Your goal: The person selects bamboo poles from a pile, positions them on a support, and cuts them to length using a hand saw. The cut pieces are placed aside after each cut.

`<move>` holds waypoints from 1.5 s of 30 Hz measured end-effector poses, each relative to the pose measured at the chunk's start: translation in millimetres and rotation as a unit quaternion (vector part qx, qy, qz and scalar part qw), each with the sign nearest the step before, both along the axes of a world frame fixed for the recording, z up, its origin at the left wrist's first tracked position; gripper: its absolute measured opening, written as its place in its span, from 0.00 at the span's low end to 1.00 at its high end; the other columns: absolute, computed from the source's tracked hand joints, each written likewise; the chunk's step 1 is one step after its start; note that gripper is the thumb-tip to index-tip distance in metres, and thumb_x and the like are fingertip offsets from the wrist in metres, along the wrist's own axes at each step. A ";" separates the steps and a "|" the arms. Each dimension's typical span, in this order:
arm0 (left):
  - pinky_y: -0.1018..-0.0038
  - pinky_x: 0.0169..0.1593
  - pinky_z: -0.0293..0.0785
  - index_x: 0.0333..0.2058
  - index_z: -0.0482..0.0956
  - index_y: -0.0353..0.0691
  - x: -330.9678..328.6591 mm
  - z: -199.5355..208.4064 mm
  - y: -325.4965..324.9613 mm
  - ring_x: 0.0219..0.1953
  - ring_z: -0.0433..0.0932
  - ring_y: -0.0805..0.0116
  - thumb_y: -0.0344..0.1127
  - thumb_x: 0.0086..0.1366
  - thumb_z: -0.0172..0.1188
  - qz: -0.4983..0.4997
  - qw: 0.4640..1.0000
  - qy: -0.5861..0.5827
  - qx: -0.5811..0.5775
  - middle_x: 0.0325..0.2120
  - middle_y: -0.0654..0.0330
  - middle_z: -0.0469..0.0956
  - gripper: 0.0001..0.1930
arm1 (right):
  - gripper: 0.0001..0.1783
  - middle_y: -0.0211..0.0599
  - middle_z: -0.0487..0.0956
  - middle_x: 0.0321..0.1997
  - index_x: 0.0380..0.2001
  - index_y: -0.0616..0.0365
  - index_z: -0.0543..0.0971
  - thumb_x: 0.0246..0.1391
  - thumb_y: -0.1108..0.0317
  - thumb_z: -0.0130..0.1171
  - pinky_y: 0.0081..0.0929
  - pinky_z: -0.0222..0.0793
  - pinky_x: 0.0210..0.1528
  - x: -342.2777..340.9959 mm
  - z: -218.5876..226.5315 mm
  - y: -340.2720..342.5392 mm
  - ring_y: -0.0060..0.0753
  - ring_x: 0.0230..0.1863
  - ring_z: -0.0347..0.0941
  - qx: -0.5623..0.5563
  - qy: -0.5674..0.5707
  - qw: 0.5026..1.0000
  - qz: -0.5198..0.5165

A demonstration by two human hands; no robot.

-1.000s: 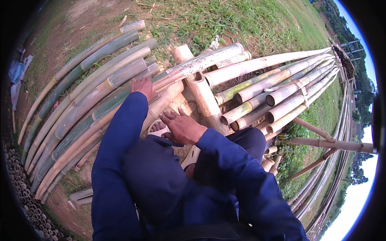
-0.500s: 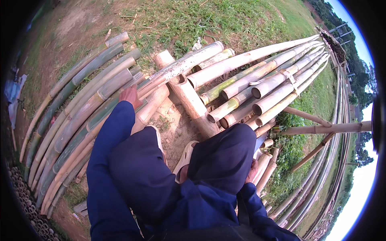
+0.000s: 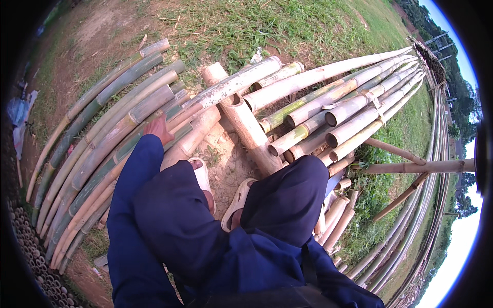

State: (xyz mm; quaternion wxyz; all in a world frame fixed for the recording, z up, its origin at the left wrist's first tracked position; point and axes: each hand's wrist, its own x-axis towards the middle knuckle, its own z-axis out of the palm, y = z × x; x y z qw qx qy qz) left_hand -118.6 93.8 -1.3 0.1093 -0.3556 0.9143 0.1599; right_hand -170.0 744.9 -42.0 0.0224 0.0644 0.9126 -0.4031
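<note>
My left hand (image 3: pixel 159 129) reaches out at the left, its fingers closed round a long bamboo pole (image 3: pixel 244 80) with a pale, mottled end. That pole lies slanting across a thick upright bamboo post (image 3: pixel 250 134) and a second short post (image 3: pixel 214 75), its other end running down among the poles at my left. Beside the hand is a bundle of green and tan bamboo poles (image 3: pixel 110 134), bent by the lens. My right hand is out of sight; only its sleeve (image 3: pixel 334 274) shows, beyond my right knee.
A stack of cut poles (image 3: pixel 354 110) stretches to the far right. Short bamboo pieces (image 3: pixel 336 218) lie beside my right knee. A bamboo crossbar (image 3: pixel 441 165) with props stands at the right. Many cut ends (image 3: pixel 38 262) are piled lower left. My sandals (image 3: pixel 238 205) rest on dirt.
My left hand has drawn slightly nearer, and the mottled pole has slid a little toward the lower left with it. The right hand, visible beside my knee before, has gone out of sight.
</note>
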 end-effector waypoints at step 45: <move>0.54 0.52 0.78 0.49 0.74 0.33 8.2 -16.4 -9.5 0.47 0.82 0.42 0.41 0.47 0.74 -0.016 0.998 0.059 -0.002 0.41 0.41 0.82 0.32 | 0.09 0.31 0.79 0.25 0.39 0.67 0.80 0.61 0.71 0.66 0.19 0.69 0.28 -15.6 196.3 -201.2 0.18 0.23 0.73 -0.250 0.025 0.937 0.241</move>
